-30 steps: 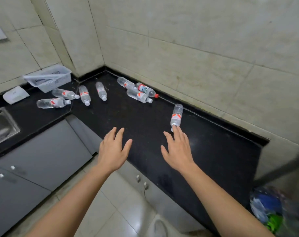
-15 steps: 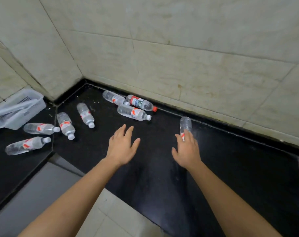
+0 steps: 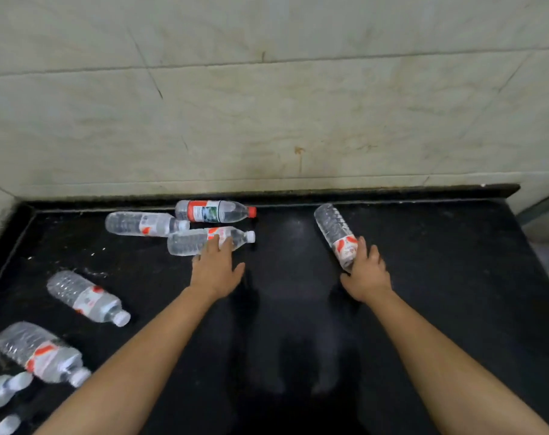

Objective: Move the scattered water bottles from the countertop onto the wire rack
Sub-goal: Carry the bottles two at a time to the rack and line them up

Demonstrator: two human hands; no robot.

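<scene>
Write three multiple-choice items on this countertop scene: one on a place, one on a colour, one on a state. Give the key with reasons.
1. Where does the red-capped bottle lie?
A. Against the back wall edge
B. At the counter's front edge
C. In the right hand

2. What colour is the countertop?
A. White
B. Black
C. Grey

3. How do the bottles on the counter rest?
A. Upright
B. Stacked in a pile
C. On their sides

Key:
1. A: it lies along the raised strip at the foot of the wall, behind two white-capped bottles.
2. B: the surface is dark and glossy black under the bottles.
3. C: each one visible lies flat, including the bottle at the right hand and the bottle under the fingers of the left hand.
</scene>
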